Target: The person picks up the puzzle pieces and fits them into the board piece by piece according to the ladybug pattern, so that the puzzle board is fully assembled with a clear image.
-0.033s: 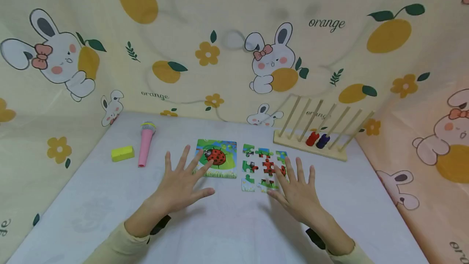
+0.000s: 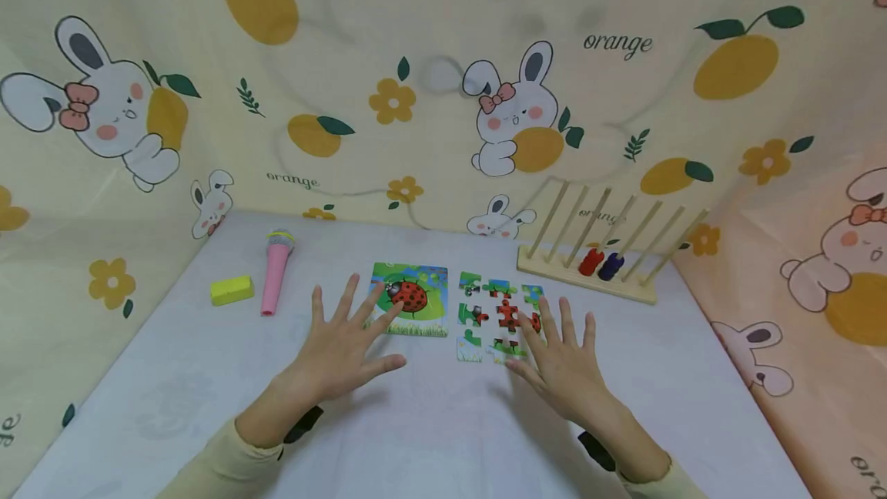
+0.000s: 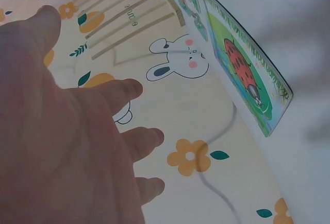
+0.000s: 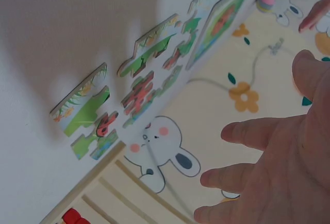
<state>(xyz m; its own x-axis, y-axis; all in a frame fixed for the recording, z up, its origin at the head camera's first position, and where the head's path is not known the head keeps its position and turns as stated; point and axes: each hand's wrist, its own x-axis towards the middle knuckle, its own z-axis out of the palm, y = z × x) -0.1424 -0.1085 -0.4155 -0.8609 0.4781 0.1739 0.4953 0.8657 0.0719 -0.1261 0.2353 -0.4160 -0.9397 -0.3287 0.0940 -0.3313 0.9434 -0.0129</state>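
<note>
My left hand (image 2: 339, 353) is held over the table with its fingers spread, holding nothing. In the head view its fingertips overlap the lower left of a ladybug picture board (image 2: 430, 320). My right hand (image 2: 567, 372), fingers also spread and nothing in it, hovers at the lower right of several loose ladybug puzzle pieces (image 2: 508, 316) laid out in rows. It hides part of the right-hand pieces in the head view; the right wrist view shows those pieces (image 4: 138, 94) separated by gaps. The board (image 3: 242, 67) lies flat, seen slantwise in the left wrist view.
At the left of the white table (image 2: 430, 437) lie a pink toy microphone (image 2: 274, 279) and a yellow block (image 2: 232, 290). A wooden rack (image 2: 547, 268) with upright pegs stands at the back right, carrying red beads (image 2: 591, 262) and dark blue beads (image 2: 611, 266). A printed cloth (image 2: 430, 21) rises behind.
</note>
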